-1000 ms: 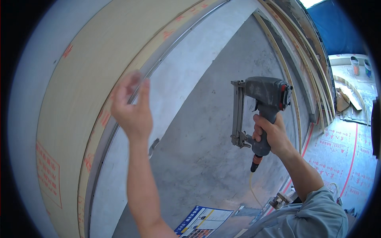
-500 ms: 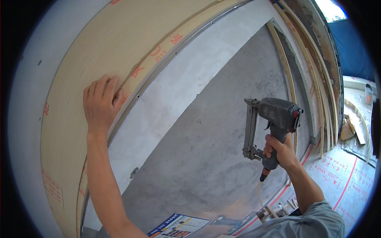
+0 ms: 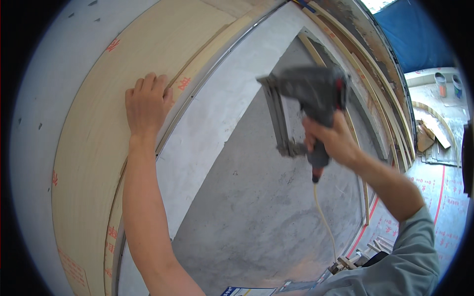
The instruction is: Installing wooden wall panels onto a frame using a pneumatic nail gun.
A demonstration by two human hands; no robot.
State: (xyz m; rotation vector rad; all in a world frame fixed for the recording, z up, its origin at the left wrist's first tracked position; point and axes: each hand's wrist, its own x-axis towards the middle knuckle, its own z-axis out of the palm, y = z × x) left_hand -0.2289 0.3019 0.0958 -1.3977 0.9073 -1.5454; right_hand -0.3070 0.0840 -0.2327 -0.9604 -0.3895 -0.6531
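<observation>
My left hand (image 3: 147, 106) is closed on a long pale plywood panel (image 3: 98, 133) at left. Its fingers are bent together on the face and the thumb lies by the panel's inner edge; what is under the fingertips is hidden. In my right hand (image 3: 332, 135) is a dark air stapler (image 3: 308, 89), gripped by its handle and blurred by motion. Its nose points left, over the white band of wall and apart from the panel. A thin pale air hose (image 3: 323, 217) hangs from the handle's bottom.
A grey wall (image 3: 237, 212) with a white band (image 3: 197, 138) fills the middle. Wooden strips (image 3: 380, 98) stand along the right. Printed protective sheeting (image 3: 419, 212) covers the floor, with wood scraps (image 3: 429, 135) and a blue sheet (image 3: 410, 34) beyond. Wood offcuts (image 3: 348, 259) lie near my right arm.
The stapler in my right hand has moved up and left, closer to the panel. My left hand appears slightly higher and further right, still on the panel; the whole view has shifted.
</observation>
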